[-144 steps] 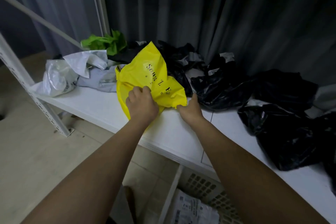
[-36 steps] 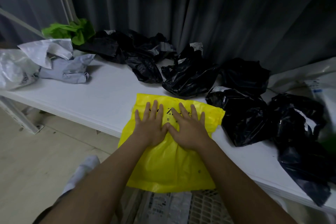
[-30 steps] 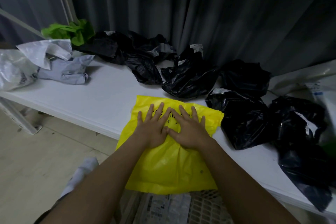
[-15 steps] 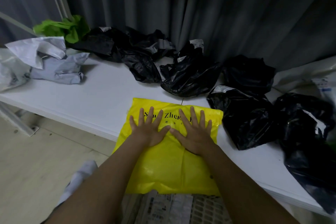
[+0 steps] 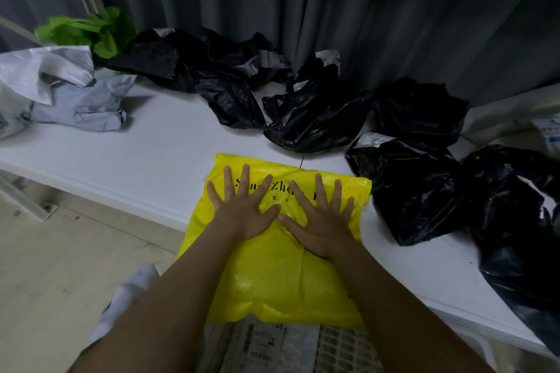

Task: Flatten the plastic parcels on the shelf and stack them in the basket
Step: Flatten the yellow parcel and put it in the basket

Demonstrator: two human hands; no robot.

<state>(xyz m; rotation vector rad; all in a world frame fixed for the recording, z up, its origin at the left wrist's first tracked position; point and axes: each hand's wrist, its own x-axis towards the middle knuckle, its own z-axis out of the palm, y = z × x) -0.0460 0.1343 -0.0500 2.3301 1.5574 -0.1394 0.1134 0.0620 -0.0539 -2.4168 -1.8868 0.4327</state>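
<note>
The yellow parcel [image 5: 272, 275] lies flat at the front edge of the white shelf [image 5: 145, 160], its near part hanging over the edge toward the person. Black lettering runs across its far end, partly covered by fingers. The left hand [image 5: 242, 209] and the right hand [image 5: 321, 221] press down on it side by side, palms flat, fingers straight and spread wide, thumbs nearly touching in the middle. Neither hand grips anything.

Below the parcel's overhanging edge, the basket [image 5: 342, 348] shows its white perforated wall, and a printed parcel [image 5: 266, 345] lies inside it.

Just right of the yellow parcel sits a crumpled black parcel [image 5: 418, 191], touching or almost touching its corner. More black parcels lie around it: one behind the yellow parcel [image 5: 312, 118], one further back toward the curtain [image 5: 421, 109], one at the right edge of the shelf [image 5: 521, 227], and a heap toward the back left [image 5: 194, 66]. At the left end of the shelf lie a crumpled grey parcel [image 5: 81, 103], a white parcel [image 5: 48, 70] resting over it, and a green parcel [image 5: 91, 30] behind them. A dark grey curtain [image 5: 333, 3] hangs behind the shelf. Pale floor [image 5: 60, 266] shows at lower left.
</note>
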